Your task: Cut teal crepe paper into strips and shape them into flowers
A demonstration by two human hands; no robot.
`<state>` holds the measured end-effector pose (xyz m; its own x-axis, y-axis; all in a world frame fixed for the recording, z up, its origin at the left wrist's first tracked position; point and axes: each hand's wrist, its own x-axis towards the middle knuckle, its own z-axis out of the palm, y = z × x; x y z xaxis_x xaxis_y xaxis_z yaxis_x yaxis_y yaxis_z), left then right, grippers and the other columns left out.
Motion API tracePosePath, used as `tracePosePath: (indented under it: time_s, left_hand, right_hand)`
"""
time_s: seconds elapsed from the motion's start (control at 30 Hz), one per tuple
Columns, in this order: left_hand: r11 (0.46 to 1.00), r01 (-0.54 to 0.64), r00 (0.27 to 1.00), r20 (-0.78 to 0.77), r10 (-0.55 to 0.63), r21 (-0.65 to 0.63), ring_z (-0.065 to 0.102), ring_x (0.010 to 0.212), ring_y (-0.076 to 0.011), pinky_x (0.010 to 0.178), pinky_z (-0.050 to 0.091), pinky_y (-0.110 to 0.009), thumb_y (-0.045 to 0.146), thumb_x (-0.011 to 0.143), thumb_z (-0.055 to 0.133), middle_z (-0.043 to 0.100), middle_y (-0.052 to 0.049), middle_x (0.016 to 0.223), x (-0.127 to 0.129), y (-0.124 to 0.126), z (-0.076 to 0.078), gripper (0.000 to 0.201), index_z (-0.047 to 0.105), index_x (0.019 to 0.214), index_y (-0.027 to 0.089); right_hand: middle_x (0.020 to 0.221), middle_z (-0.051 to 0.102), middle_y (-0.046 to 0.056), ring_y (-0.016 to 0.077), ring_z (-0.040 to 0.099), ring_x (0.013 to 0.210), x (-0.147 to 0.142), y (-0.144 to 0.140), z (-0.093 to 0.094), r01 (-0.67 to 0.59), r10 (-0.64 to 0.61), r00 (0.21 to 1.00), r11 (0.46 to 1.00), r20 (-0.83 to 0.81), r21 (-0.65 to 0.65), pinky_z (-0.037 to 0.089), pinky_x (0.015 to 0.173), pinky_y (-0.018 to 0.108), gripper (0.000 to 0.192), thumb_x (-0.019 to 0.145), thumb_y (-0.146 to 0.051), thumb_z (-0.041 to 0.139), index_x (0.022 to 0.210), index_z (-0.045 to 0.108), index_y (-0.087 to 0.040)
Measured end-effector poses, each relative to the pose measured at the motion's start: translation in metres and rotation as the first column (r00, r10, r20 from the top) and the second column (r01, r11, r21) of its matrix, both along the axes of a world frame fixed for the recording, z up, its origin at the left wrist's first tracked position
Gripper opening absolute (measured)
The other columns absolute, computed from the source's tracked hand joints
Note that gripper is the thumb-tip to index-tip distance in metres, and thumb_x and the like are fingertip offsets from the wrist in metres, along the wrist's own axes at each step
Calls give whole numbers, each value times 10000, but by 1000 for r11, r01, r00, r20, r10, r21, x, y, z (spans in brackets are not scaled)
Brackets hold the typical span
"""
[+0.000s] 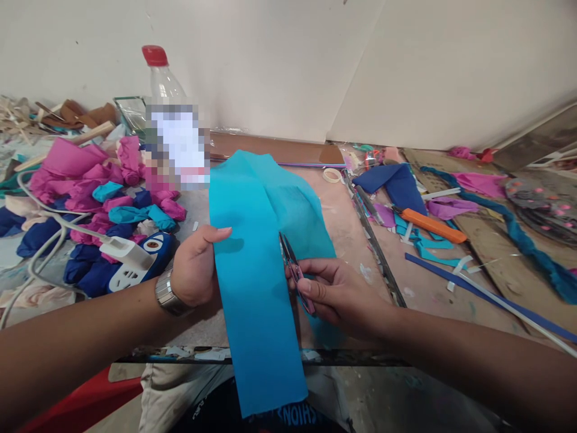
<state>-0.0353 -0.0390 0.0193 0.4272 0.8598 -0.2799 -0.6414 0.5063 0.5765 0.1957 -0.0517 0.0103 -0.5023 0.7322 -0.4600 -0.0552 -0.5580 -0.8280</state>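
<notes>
A long strip of turquoise fabric or crepe paper (255,252) hangs from the work table over its front edge. My left hand (198,261) grips its left side, thumb on the front and the other fingers hidden behind. Small scissors (297,273) are in my right hand (336,288), their handles between thumb and fingers. The blades point up and away, right beside the strip's right edge. Behind the strip, another fold of the same turquoise material (300,216) spreads over the table and runs down behind my right hand.
Pink and blue crumpled bundles (85,174), a power strip (130,273) and white cables lie left. Behind stands a red-capped bottle (166,81). On the right are an orange utility knife (433,225), a tape roll (332,175), navy material (390,183) and turquoise scraps (433,249).
</notes>
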Motion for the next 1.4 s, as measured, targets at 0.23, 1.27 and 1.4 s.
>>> tracePosePath:
  time_s: [0.23,1.27,1.4]
  left_hand:
    - [1000,-3,998,-67,1,-29,722,1011,-408,994,512,-628,332,841,611,756,-196,1120,-3,1,-1,540,622,1312,69]
    - [953,-302,918,-263,296,16,742,997,-353,910,616,-528,347,855,665,779,-119,1086,3,8,14,503,640,1314,144]
    - [960,-281,932,-246,268,-18,744,972,-359,860,626,-534,322,849,639,777,-127,1097,4,8,15,528,620,1342,133]
  right_hand:
    - [596,538,-54,36,396,431,0,-1,-1,-5,6,1000,1000,24,-31,258,402,176,463,690,-454,890,985,683,-164]
    - [551,570,-57,59,464,427,2,-3,1,-209,207,978,973,39,92,329,422,171,414,788,-487,812,931,602,-159]
    - [675,578,-33,67,503,486,9,-4,8,-218,232,971,957,-56,190,395,452,195,390,795,-470,808,938,626,-155]
